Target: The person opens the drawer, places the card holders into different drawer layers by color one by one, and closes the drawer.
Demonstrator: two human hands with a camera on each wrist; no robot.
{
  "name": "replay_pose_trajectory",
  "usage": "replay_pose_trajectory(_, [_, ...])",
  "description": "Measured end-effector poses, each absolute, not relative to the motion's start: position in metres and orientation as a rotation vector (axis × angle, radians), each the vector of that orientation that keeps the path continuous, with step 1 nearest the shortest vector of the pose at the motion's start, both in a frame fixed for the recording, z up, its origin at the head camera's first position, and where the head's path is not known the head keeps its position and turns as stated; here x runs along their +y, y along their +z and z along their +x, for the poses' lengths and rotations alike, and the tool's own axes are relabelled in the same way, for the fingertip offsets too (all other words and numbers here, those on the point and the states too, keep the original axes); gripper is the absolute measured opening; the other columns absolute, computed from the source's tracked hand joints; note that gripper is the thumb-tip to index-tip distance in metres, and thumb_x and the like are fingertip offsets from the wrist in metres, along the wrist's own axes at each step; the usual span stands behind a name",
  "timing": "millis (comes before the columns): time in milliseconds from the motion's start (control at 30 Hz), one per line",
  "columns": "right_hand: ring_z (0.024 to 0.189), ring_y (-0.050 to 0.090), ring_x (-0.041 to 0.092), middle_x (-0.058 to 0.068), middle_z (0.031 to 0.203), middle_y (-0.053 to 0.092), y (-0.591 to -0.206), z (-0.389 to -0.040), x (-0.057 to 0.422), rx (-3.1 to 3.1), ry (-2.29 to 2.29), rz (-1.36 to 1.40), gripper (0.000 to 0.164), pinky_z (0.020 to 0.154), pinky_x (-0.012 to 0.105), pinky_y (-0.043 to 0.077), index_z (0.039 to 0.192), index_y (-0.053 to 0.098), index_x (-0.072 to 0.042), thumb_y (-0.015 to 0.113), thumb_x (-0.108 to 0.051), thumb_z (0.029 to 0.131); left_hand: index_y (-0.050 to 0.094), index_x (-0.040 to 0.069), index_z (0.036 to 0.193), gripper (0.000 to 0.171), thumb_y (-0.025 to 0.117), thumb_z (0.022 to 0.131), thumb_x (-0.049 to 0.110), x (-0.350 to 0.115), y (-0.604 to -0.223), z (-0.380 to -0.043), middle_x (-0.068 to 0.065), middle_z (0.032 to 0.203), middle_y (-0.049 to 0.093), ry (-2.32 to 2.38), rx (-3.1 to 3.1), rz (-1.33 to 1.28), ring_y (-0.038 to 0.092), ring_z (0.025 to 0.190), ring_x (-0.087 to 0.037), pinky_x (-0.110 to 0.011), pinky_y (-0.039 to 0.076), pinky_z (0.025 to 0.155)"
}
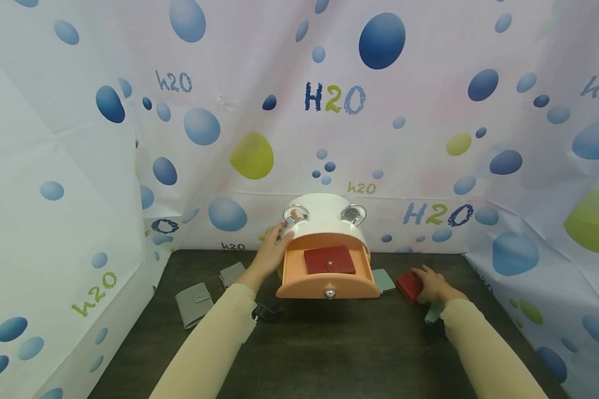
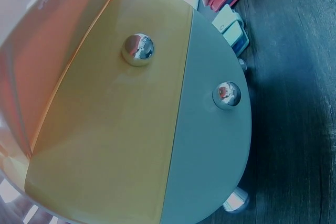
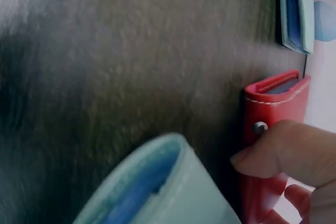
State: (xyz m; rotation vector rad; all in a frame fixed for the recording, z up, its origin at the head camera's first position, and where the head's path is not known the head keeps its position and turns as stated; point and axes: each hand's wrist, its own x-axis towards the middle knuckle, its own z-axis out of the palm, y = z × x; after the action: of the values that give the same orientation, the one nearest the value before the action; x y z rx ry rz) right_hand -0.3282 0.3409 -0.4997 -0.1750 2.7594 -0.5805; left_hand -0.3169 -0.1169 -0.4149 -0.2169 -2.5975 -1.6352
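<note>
A white rounded drawer box (image 1: 324, 213) with two shiny metal rings stands near the back wall. Its orange top drawer (image 1: 329, 288) is pulled out, and a red wallet (image 1: 321, 260) with a snap strap lies inside. My left hand (image 1: 272, 249) rests against the box's left side, thumb and fingers spread near the left ring. On the table at the right, my right hand (image 1: 433, 284) pinches a second red wallet (image 3: 275, 108), its thumb (image 3: 283, 148) just below the metal snap. A pale green wallet (image 3: 194, 192) lies close by, partly under my right wrist in the head view.
Another pale green wallet (image 1: 383, 281) lies between the box and my right hand. To the left are a large grey wallet (image 1: 194, 305) and a smaller grey one (image 1: 232, 274). A black strap (image 1: 268, 312) shows beside my left wrist. Printed sheets wall the dark table (image 1: 344, 354).
</note>
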Motion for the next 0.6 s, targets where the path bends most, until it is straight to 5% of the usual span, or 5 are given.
replay_pose_trajectory(600, [0.108,0.04,0.051,0.042,0.14,0.035,-0.5065,-0.3285,0.3341,2.789,-0.596,-0.061,0.088,0.089,0.061,0.043,0.143,0.034,0.017,0.078,-0.014,0.073,0.032,0.013,0.156,0.067,0.045,0.103,0.053,-0.1176,-0.4157,-0.3171,-0.013,0.159,0.032,-1.639,-2.609,-0.203,0.036,0.142,-0.038,-0.056,0.031,0.114])
